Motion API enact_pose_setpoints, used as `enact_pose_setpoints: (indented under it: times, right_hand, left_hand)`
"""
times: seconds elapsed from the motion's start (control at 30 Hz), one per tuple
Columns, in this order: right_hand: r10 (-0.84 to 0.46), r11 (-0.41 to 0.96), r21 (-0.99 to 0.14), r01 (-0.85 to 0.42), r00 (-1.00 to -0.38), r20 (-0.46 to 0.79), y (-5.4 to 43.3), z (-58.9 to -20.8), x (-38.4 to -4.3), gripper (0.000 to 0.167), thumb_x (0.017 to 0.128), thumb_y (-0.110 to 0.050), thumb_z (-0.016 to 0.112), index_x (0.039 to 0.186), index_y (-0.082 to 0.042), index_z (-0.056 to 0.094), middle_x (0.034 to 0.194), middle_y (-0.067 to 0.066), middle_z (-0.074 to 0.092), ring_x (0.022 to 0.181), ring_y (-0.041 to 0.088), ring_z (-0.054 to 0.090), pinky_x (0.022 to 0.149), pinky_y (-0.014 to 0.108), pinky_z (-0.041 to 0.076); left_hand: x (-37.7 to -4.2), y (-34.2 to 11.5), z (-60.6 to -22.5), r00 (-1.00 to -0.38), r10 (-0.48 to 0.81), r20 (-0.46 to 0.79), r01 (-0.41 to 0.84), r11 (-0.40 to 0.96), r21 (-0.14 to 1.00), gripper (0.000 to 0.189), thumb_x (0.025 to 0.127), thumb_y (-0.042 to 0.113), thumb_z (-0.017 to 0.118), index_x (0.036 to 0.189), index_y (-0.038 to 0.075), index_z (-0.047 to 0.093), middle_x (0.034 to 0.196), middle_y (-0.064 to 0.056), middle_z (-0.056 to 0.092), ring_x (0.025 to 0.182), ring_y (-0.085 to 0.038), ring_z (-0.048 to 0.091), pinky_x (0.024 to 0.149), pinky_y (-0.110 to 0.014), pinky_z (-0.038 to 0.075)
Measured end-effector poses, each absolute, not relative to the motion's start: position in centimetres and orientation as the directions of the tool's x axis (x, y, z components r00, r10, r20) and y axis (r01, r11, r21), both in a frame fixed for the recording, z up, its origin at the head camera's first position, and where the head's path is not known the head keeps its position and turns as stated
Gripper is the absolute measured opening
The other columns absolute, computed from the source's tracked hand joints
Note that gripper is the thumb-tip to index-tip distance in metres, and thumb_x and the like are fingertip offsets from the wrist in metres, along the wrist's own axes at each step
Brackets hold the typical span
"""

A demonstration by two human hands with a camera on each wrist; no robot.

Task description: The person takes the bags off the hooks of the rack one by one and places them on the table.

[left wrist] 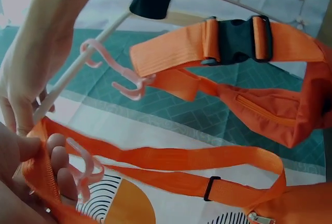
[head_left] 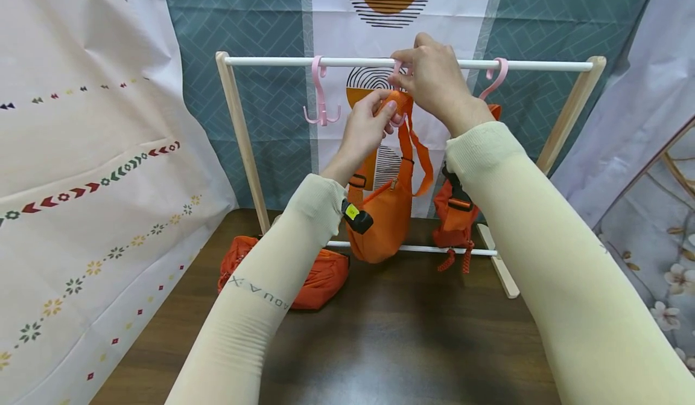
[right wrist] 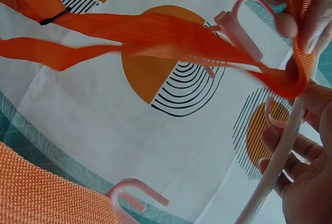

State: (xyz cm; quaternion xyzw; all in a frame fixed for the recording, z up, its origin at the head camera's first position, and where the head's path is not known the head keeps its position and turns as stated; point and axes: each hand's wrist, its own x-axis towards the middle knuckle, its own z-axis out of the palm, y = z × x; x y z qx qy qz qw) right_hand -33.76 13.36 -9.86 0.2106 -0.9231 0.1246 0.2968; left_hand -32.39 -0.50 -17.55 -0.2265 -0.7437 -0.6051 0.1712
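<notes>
An orange sling bag (head_left: pixel 388 218) hangs at the middle of the rack, below both hands. My left hand (head_left: pixel 366 121) pinches its orange strap (left wrist: pixel 44 172) between thumb and fingers, beside the prongs of the middle pink hook (left wrist: pixel 83 169). Higher up, my right hand (head_left: pixel 434 82) holds the top of this hook at the white rail (head_left: pixel 347 62), fingers curled about it. The strap loops close to the right thumb in the right wrist view. Part of the hook is hidden by the fingers.
Left on the rail hangs a bare pink hook (head_left: pixel 321 94). A right pink hook (head_left: pixel 495 78) carries a red-orange bag (head_left: pixel 456 212) with a black buckle (left wrist: pixel 236 40). Red-orange fabric bags (head_left: pixel 323 278) lie on the brown table (head_left: pixel 423 344), partly behind the left arm. Wooden posts (head_left: pixel 241 139) support the rail.
</notes>
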Motion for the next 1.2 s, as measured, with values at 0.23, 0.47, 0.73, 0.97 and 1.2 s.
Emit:
enact_pose_setpoints:
  times: [0.23, 0.47, 0.73, 0.97, 1.2]
  right_hand:
    - [-0.322, 0.88, -0.102, -0.464, -0.741, 0.589, 13.3, -9.8, -33.8, 0.034, 0.104, -0.026, 0.067, 0.132, -0.008, 0.071, 0.116, 0.018, 0.056, 0.109, 0.036, 0.053, 0.103, 0.052, 0.037]
    - [-0.316, 0.888, -0.099, -0.45, -0.75, 0.582, 13.2, -9.8, -33.7, 0.043, 0.104, -0.029, 0.067, 0.142, -0.01, 0.065, 0.118, 0.019, 0.057, 0.11, 0.036, 0.053, 0.102, 0.051, 0.036]
    - [-0.339, 0.895, -0.062, -0.442, -0.764, 0.549, 13.2, -9.7, -33.5, 0.045, 0.106, -0.03, 0.062, 0.146, -0.009, 0.06, 0.118, 0.019, 0.056, 0.111, 0.035, 0.052, 0.102, 0.048, 0.033]
    - [-0.345, 0.897, -0.056, -0.439, -0.773, 0.533, 13.3, -9.7, -33.2, 0.052, 0.107, -0.032, 0.059, 0.154, -0.012, 0.051, 0.133, 0.02, 0.058, 0.123, 0.038, 0.052, 0.112, 0.052, 0.034]
    - [-0.335, 0.865, -0.122, -0.488, -0.74, 0.583, 14.1, -10.0, -32.3, 0.053, 0.107, -0.032, 0.059, 0.157, -0.016, 0.048, 0.148, 0.017, 0.047, 0.132, 0.039, 0.047, 0.115, 0.051, 0.036]
  left_hand:
    - [-32.2, -0.7, -18.1, -0.813, 0.209, 0.543, 0.582, 0.262, 0.77, 0.025, 0.108, 0.018, 0.059, 0.126, 0.003, 0.068, 0.087, -0.007, 0.069, 0.074, -0.028, 0.061, 0.069, -0.026, 0.05]
    - [-31.7, -1.5, -19.0, -0.829, 0.26, 0.496, 0.554, 0.254, 0.793, 0.026, 0.109, 0.018, 0.057, 0.127, 0.003, 0.066, 0.095, -0.016, 0.072, 0.073, -0.023, 0.061, 0.075, -0.032, 0.052]
    - [-31.2, -2.5, -19.0, -0.827, 0.292, 0.481, 0.539, 0.167, 0.825, 0.026, 0.109, 0.018, 0.056, 0.129, 0.003, 0.064, 0.097, -0.019, 0.069, 0.072, -0.021, 0.057, 0.064, -0.024, 0.048]
    - [-30.6, -3.3, -18.5, -0.802, 0.311, 0.509, 0.553, 0.067, 0.83, 0.025, 0.11, 0.017, 0.054, 0.127, 0.002, 0.063, 0.088, -0.011, 0.064, 0.074, -0.03, 0.054, 0.061, -0.023, 0.046]
    - [-30.2, -4.1, -18.0, -0.8, 0.287, 0.526, 0.561, 0.047, 0.827, 0.025, 0.111, 0.019, 0.052, 0.126, 0.001, 0.062, 0.088, -0.009, 0.063, 0.073, -0.028, 0.052, 0.062, -0.023, 0.045]
